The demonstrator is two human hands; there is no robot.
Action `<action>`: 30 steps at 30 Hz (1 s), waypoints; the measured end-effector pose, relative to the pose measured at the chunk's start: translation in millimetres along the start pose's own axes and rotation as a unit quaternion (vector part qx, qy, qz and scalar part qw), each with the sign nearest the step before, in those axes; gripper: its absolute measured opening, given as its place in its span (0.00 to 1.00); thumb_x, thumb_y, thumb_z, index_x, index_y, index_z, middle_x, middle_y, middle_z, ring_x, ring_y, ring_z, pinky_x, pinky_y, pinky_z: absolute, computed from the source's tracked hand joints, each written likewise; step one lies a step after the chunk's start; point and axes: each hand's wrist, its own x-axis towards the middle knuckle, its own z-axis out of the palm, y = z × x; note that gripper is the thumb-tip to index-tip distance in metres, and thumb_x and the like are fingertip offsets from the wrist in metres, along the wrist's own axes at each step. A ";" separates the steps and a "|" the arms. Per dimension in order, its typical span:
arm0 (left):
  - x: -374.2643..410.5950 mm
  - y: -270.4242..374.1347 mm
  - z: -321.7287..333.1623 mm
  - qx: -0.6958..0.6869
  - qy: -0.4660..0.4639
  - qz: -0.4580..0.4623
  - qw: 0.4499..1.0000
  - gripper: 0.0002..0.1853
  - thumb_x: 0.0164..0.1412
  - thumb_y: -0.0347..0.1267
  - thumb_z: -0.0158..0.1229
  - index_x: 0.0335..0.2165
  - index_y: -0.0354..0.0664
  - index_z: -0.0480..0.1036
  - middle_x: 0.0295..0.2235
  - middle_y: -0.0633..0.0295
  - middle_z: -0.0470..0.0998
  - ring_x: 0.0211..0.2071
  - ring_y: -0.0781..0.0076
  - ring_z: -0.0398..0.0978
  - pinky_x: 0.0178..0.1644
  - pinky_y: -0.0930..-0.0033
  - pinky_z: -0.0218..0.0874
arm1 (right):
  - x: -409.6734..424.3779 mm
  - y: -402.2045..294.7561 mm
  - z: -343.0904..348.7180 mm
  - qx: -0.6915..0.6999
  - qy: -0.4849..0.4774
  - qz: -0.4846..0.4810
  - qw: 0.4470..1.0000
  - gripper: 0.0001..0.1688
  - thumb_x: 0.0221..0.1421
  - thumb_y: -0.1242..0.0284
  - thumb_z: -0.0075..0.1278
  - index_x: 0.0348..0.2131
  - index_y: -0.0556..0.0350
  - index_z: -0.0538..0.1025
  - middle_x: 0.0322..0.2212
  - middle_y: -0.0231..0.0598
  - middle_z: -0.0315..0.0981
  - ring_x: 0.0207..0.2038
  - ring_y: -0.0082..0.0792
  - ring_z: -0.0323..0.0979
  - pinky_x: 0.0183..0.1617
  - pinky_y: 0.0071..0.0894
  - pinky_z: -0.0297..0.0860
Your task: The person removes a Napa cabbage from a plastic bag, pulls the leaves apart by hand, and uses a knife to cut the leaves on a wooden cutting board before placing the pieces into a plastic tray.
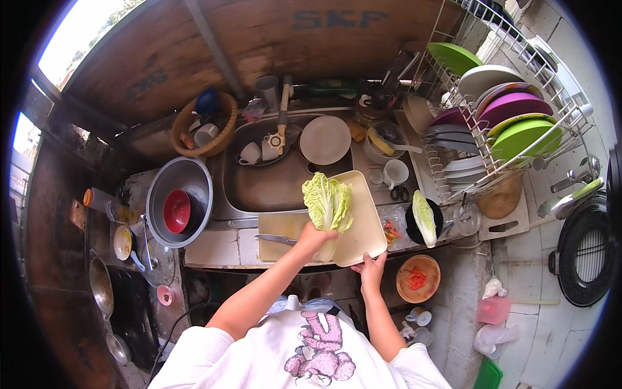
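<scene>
My left hand [316, 239] is closed around the stem end of a bunch of napa cabbage leaves [328, 202], above the left edge of a cream rectangular tray [365, 221]. With its fingers at the tray's lower right corner, my right hand [371, 270] grips the rim. A cutting board [277, 223] lies at the counter's edge, and a kitchen knife [276, 238] rests on it, its handle end hidden by my left forearm. To the right, another piece of napa cabbage [424, 219] sits in a black bowl [439, 221]. Chillies [391, 232] lie on clear plastic between tray and bowl.
Behind is a metal sink [286, 192] with cups and a plate [325, 140]. A grey basin [154, 214] holding a red bowl [177, 211] stands left. A dish rack [478, 187] with plates stands right. Below it, a round bowl [406, 287] holds red chillies. Scissors [400, 193] lie beside a white mug [396, 172].
</scene>
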 end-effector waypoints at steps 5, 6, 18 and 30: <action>-1.6 13.0 -5.2 0.120 -0.035 0.093 0.988 0.30 0.38 0.29 0.60 0.44 0.32 0.65 0.38 0.54 0.73 0.41 0.65 0.71 0.47 0.69 0.60 | -7.0 -0.6 8.2 -0.008 -0.027 0.010 1.000 0.19 0.55 0.77 0.37 0.47 0.50 0.53 0.33 0.43 0.69 0.25 0.32 0.73 0.24 0.26 0.70; -2.9 15.8 -4.4 0.159 -0.038 0.128 0.978 0.31 0.38 0.30 0.61 0.45 0.32 0.64 0.38 0.53 0.73 0.41 0.62 0.71 0.47 0.68 0.60 | -12.4 0.3 12.9 -0.020 -0.028 0.019 0.999 0.19 0.55 0.77 0.37 0.46 0.49 0.53 0.32 0.43 0.69 0.25 0.32 0.73 0.24 0.26 0.70; -1.3 -0.8 1.5 0.454 0.036 0.128 0.881 0.49 0.32 0.41 0.68 0.48 0.25 0.52 0.36 0.39 0.69 0.41 0.46 0.68 0.43 0.59 0.63 | -26.1 6.2 28.0 -0.007 -0.009 -0.080 0.997 0.16 0.54 0.79 0.40 0.43 0.61 0.57 0.30 0.46 0.70 0.26 0.31 0.74 0.22 0.25 0.73; 22.3 -20.8 12.5 0.183 -0.047 0.058 0.980 0.38 0.47 0.47 0.59 0.47 0.28 0.57 0.33 0.42 0.71 0.36 0.57 0.71 0.38 0.62 0.63 | -12.0 9.0 -0.1 -0.026 0.037 -0.068 0.997 0.17 0.54 0.80 0.37 0.45 0.54 0.55 0.30 0.44 0.69 0.23 0.30 0.73 0.19 0.24 0.71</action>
